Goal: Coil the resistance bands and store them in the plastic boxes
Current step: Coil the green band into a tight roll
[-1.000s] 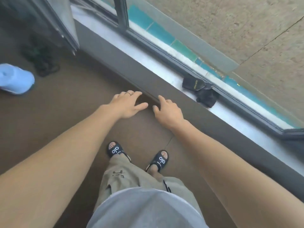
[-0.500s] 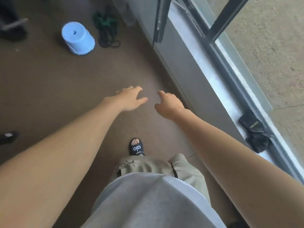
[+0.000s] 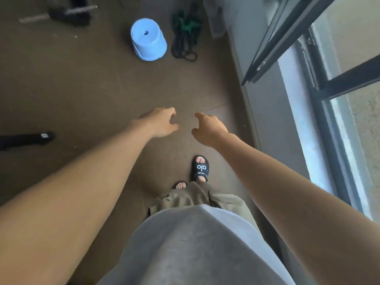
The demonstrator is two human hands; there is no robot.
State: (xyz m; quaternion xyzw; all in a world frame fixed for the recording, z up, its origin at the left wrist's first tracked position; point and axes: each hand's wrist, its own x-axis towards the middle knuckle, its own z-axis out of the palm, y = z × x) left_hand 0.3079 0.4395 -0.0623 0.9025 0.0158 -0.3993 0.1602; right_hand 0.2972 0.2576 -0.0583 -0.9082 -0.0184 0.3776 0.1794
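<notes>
A person in a pale grey shirt (image 3: 191,243) and olive cargo trousers (image 3: 185,199) is standing on a brown floor (image 3: 72,89), wearing black slide sandals with white lettering (image 3: 200,169); one sandal is showing fully and the other is peeking out from under the trouser leg. Both bare arms are reaching forward and down over the floor. The left hand (image 3: 159,122) is hovering with its fingers loosely curved and spread, a ring on one finger, and is holding nothing. The right hand (image 3: 207,128) is hanging just beside it, apart from it, with its fingers loosely curled downward and likewise gripping nothing. At the left edge a dark bar-like object (image 3: 24,139) is lying on the floor. Along the right a grey sill (image 3: 265,103) and a dark-framed window (image 3: 337,87) are running away from the viewer. Farther off, an upturned light blue plastic bucket (image 3: 148,39) is sitting on the floor, and just beside it on the right a tangled heap of black and green resistance bands (image 3: 185,36) is lying uncoiled against the wall, well apart from both hands. Beyond the bucket, blurred dark gear (image 3: 70,14) is resting on the floor.
</notes>
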